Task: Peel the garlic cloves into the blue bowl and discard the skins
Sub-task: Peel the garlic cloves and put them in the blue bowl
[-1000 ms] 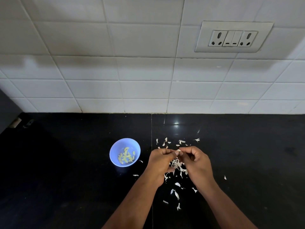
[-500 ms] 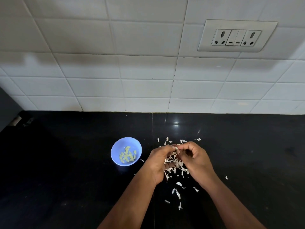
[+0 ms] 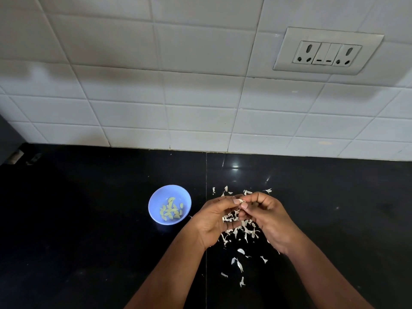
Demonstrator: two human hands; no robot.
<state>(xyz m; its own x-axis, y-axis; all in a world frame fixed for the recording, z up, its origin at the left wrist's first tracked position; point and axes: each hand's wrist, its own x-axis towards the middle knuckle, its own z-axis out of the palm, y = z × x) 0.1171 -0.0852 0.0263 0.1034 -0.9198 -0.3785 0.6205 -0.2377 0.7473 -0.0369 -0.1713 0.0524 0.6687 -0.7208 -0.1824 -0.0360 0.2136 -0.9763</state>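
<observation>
A small blue bowl [image 3: 153, 200] sits on the black counter and holds several peeled pale-green garlic cloves [image 3: 170, 211]. Just right of it, my left hand [image 3: 214, 221] and my right hand [image 3: 269, 219] meet above the counter. Both pinch one small white garlic clove [image 3: 241, 201] between thumbs and fingertips. A heap of white garlic skins [image 3: 242, 230] lies under and around my hands, partly hidden by them.
The black counter [image 3: 89, 230] runs back to a white tiled wall [image 3: 178, 97]. A socket and switch plate [image 3: 327, 52] is on the wall at upper right. Loose skin flakes [image 3: 239, 265] lie nearer to me. A dark object edge [image 3: 9, 139] shows at far left.
My hands stay together on the clove, with the fingers shifting slightly as they work at it. The camera view has drifted a little; the bowl stays put.
</observation>
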